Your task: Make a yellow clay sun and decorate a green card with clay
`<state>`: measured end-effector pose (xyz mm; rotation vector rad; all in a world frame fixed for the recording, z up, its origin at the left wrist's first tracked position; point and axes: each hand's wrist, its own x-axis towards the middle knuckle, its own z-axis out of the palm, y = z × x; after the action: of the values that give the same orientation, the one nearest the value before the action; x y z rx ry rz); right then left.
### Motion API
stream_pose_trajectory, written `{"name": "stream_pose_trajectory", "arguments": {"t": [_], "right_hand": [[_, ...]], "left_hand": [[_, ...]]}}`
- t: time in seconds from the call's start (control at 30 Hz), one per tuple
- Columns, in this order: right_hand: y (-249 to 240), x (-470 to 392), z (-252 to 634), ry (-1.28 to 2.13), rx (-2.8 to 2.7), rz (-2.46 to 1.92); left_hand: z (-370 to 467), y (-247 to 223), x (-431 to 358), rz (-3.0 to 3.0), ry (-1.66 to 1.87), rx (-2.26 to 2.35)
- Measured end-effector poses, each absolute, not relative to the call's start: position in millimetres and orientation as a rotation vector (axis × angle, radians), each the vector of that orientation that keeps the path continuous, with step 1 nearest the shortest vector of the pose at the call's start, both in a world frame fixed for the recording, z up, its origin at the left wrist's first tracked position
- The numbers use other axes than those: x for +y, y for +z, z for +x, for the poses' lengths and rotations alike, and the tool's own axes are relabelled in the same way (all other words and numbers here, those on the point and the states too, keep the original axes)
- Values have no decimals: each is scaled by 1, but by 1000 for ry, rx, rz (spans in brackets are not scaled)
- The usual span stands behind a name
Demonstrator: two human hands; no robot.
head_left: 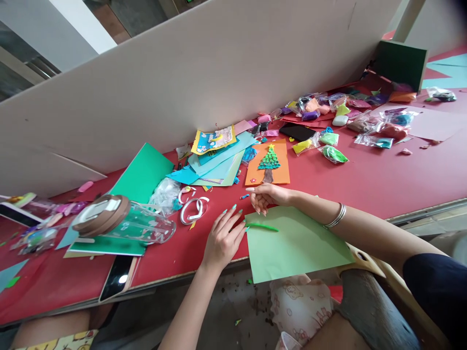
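A light green sheet of paper (295,243) lies at the front of the red table, its near edge hanging over. On it rests a thin bright green clay roll (264,227). My left hand (222,240) is flat with fingers stretched, its fingertips at the roll's left end and the paper's edge. Over the sheet's far left corner is my right hand (268,195), bracelets on its wrist, fingers apart and loosely bent, nothing visible in them. Just beyond it stands out an orange card (283,163) bearing a green clay tree (270,160) with a brown trunk.
Left of me lies a clear tumbler (146,226) with a brown lid, by a green board (140,170). Paper scraps (215,165) and a white tape ring (191,211) are nearby. Bagged clay (333,154) and a black phone (297,131) lie at the back right, before a grey partition (204,73).
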<state>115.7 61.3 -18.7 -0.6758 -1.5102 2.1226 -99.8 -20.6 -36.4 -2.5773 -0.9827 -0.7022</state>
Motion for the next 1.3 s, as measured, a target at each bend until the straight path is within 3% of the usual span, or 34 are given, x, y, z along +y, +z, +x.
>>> {"name": "stream_pose_trajectory", "arguments": {"t": [0.2,0.57,0.77,0.93,1.3], "right_hand": [[-15,59,121,1868,-1720,-664],[-19,62,123,2005,-1814,-646],[-9,69,139,1879,-2029,-736],[-4,72,149,2003,-2258,-664],[-6,69,146,1880,-2425,-820]], "left_hand": [[-97,-27,-24,-2568,-936,-1088],[-96,-13,-34,-2529,-1187,-1794],[-87,-12,-49,-2794,-1004,-1488],[-75,-13,-61,-2858,-742,-1188],[-67,-25,-66,-2770,-624,-1202]]}}
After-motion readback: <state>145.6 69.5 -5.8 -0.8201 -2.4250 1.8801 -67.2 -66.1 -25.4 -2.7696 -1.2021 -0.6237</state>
